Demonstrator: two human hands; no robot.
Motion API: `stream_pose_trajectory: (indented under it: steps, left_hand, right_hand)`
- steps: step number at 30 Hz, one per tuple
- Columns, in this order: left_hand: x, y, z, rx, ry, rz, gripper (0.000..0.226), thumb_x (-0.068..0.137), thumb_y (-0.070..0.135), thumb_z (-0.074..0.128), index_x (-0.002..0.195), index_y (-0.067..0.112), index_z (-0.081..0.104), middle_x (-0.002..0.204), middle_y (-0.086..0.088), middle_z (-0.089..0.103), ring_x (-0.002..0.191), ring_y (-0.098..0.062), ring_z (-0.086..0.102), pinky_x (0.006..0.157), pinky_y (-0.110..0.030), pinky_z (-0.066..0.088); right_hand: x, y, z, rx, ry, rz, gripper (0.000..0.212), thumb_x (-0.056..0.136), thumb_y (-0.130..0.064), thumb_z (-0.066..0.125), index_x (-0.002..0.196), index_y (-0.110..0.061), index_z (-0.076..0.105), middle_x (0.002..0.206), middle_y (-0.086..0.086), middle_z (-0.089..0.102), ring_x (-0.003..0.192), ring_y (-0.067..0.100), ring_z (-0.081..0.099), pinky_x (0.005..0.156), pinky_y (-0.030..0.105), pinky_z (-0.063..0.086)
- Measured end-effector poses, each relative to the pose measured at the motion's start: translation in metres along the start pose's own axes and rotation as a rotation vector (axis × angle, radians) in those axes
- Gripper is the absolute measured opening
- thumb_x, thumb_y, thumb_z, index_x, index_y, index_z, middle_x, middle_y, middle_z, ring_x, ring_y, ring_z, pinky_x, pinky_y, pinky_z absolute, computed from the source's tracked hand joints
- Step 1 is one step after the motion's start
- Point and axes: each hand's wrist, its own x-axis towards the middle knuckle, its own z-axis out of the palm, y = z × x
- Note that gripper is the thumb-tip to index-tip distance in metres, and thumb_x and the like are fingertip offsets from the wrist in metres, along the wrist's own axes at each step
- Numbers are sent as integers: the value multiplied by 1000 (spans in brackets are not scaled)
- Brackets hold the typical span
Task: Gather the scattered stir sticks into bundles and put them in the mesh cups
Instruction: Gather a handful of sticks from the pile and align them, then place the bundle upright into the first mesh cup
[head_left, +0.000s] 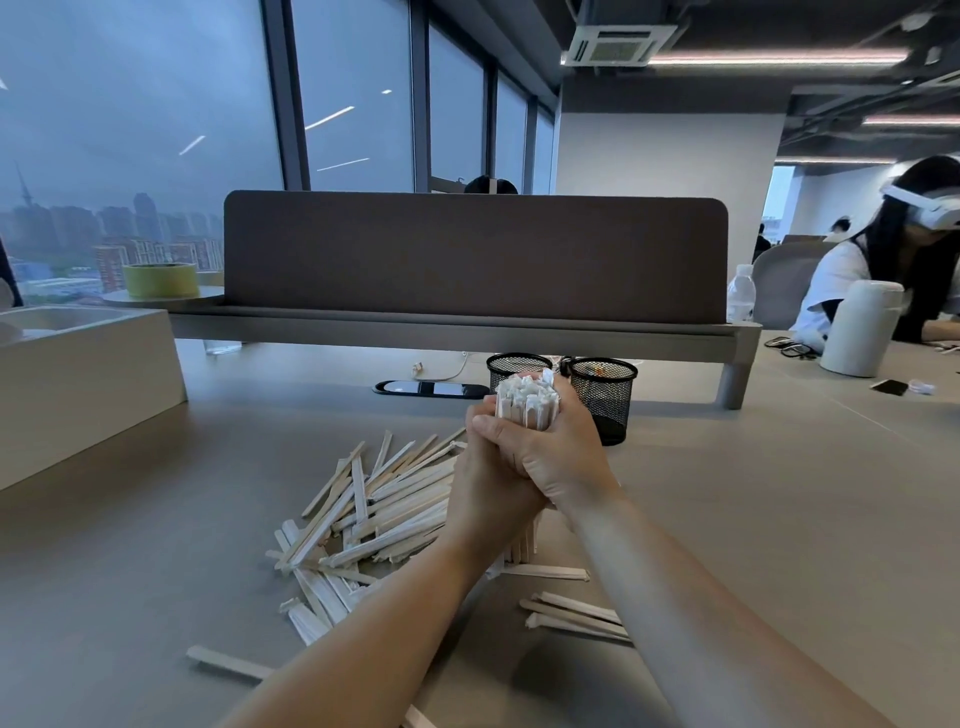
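Observation:
An upright bundle of paper-wrapped stir sticks stands above the table, its white tops showing. My left hand and my right hand both grip it, fingers wrapped round its middle. The bundle's lower ends poke out below my wrists. A pile of scattered stir sticks lies on the table to the left and below my hands. A few more loose sticks lie to the right. Two black mesh cups stand just behind my hands: the left cup is partly hidden by the bundle, the right cup holds something I cannot make out.
A brown desk divider runs across the back. A white box sits at the left. At the right are a white flask, glasses, a phone and a seated person with a headset.

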Motion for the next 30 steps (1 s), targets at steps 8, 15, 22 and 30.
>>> stream_pose_trajectory:
  steps: [8,15,22,30]
  left_hand:
    - [-5,1,-6,143,-141,-5,49,62,49,67,100,63,40,112,-8,56,101,-15,62,88,-42,55]
    - [-9,5,-5,208,-186,-130,86,50,52,73,121,21,35,105,4,63,96,-13,65,84,-46,56]
    - [5,24,2,462,-358,-152,86,65,33,79,123,23,16,111,1,59,100,-23,63,86,-43,53]
    - [81,33,-20,190,-810,-349,81,76,5,76,140,27,32,121,-1,58,108,-16,59,91,-28,52]
  right_hand:
    - [-6,12,-1,-100,-41,32,50,65,-10,85,106,-10,57,102,16,67,93,22,65,80,20,50]
    - [-3,13,-6,33,32,165,22,70,-4,80,90,-3,72,89,18,73,85,26,69,84,36,54]
    - [14,16,-21,269,76,334,27,74,6,70,101,6,68,87,21,68,80,29,66,69,31,55]
    - [63,15,-48,417,105,377,12,79,11,59,81,2,66,68,20,60,54,29,60,52,36,55]
